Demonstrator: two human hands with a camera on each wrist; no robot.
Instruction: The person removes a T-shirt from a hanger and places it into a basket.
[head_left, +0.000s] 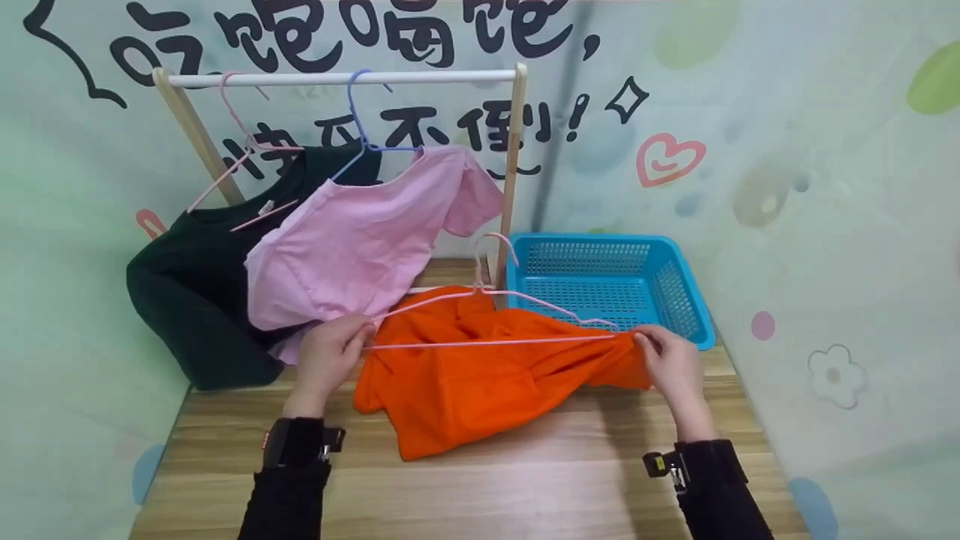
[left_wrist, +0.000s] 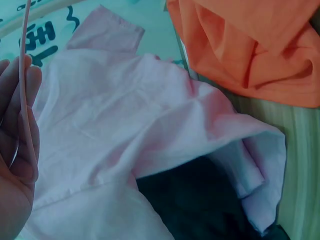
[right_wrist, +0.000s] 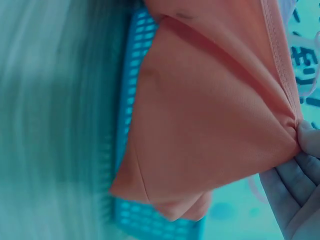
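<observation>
An orange shirt point(head_left: 465, 390) hangs bunched from a pink hanger point(head_left: 487, 343), just above the wooden table. My left hand point(head_left: 330, 358) grips the hanger's left end; in the left wrist view the thin pink bar crosses the curled fingers of that hand point(left_wrist: 17, 135). At the other end, my right hand point(head_left: 675, 367) pinches the orange fabric at the hanger's tip. The right wrist view shows the thumb and fingers point(right_wrist: 295, 182) gathering the edge of the orange shirt point(right_wrist: 210, 120). The hanger's hook points up, near the rack's right post.
Behind the left hand, a pink shirt point(head_left: 360, 240) on a blue hanger point(head_left: 364, 127) and a dark green shirt point(head_left: 195, 292) on a pink hanger point(head_left: 251, 142) hang from a rack point(head_left: 442, 76). A blue basket point(head_left: 694, 300) stands back right on the wooden table point(head_left: 555, 480).
</observation>
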